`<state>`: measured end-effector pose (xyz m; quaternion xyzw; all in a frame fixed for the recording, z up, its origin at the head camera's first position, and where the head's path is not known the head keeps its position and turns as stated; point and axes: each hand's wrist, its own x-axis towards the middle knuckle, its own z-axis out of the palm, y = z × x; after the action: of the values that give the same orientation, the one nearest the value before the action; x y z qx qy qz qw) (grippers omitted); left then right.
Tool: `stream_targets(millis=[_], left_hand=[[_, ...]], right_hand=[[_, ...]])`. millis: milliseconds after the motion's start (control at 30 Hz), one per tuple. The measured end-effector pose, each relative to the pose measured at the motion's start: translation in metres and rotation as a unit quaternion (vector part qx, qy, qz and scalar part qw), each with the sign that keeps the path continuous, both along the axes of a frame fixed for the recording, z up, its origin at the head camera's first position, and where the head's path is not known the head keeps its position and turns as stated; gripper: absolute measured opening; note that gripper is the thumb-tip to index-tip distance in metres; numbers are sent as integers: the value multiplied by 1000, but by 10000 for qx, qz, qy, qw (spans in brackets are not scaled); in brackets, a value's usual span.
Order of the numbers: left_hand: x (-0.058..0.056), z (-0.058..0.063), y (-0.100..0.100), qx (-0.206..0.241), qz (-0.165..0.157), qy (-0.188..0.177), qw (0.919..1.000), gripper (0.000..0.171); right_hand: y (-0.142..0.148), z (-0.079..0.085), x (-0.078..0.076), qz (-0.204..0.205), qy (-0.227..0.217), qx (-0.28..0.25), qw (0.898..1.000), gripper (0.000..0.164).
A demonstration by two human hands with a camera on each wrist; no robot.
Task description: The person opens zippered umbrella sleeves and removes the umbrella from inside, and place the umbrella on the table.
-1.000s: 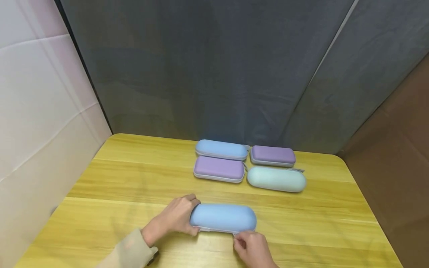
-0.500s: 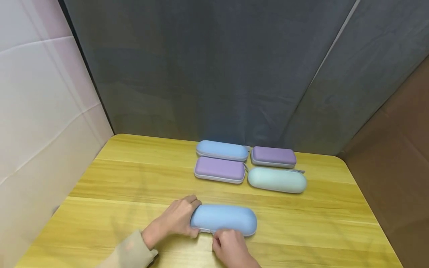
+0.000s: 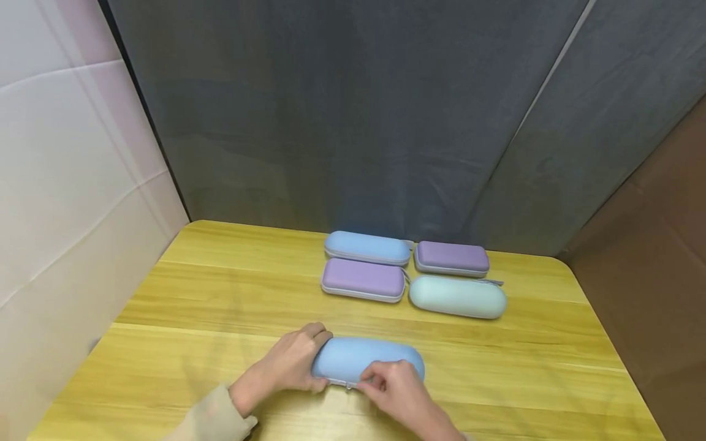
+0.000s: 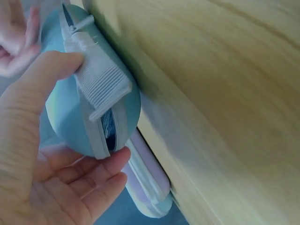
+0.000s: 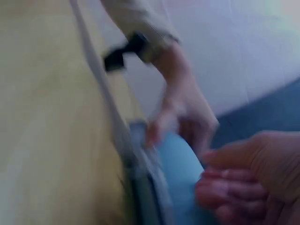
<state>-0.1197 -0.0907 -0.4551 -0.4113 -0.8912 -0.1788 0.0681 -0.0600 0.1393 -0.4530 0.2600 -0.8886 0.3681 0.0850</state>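
Note:
A light blue zip case lies near the front of the table. My left hand grips its left end, thumb on a grey ribbed fabric tab and fingers round the far side. The zip gapes beyond the tab, showing a dark inside. Beyond the tab's other end, a small zipper pull stands free, with another parted stretch of zip behind it. My right hand hovers at the case's front edge, just right of the pull. Its fingers are loosely bent beside the case and hold nothing.
Behind are a blue case, a purple case, a darker purple case and a mint case, standing together on the wooden table. A dark curtain hangs behind the table. A black device sits on the left wrist.
My right hand slid left along the zip edge of the blue case, then came off the zipper pull and shifted slightly right. My left hand kept its grip.

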Motion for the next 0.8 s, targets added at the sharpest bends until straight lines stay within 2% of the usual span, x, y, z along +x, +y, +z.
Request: stream_targets(millis=[67, 133, 200, 233, 333, 400, 667, 800], left_hand=[[0, 1, -1, 17, -39, -123, 9999, 69], [-1, 2, -3, 93, -94, -325, 9994, 71], [-2, 4, -6, 179, -146, -547, 9982, 70], [-4, 4, -7, 231, -173, -662, 9974, 69], [-11, 5, -12, 442, -249, -919, 9945, 62], [-16, 5, -15, 576, -298, -1042, 9924, 57], [-39, 5, -13, 862, -513, -1544, 9829, 51], [-52, 6, -8, 879, -676, -1656, 9799, 47]], right_hand=[[20, 1, -9, -192, 459, -133, 9987, 15], [41, 0, -18, -288, 554, -10, 9980, 27], [60, -1, -24, -93, 186, 218, 9995, 38], [68, -2, -25, 135, -122, 262, 9995, 44], [86, -6, -25, 779, -886, 213, 9928, 53], [92, -8, -24, 963, -1145, 134, 9887, 57], [93, -7, -9, 940, -1735, -61, 9803, 60], [88, -9, 0, 894, -1592, 18, 9832, 62]])
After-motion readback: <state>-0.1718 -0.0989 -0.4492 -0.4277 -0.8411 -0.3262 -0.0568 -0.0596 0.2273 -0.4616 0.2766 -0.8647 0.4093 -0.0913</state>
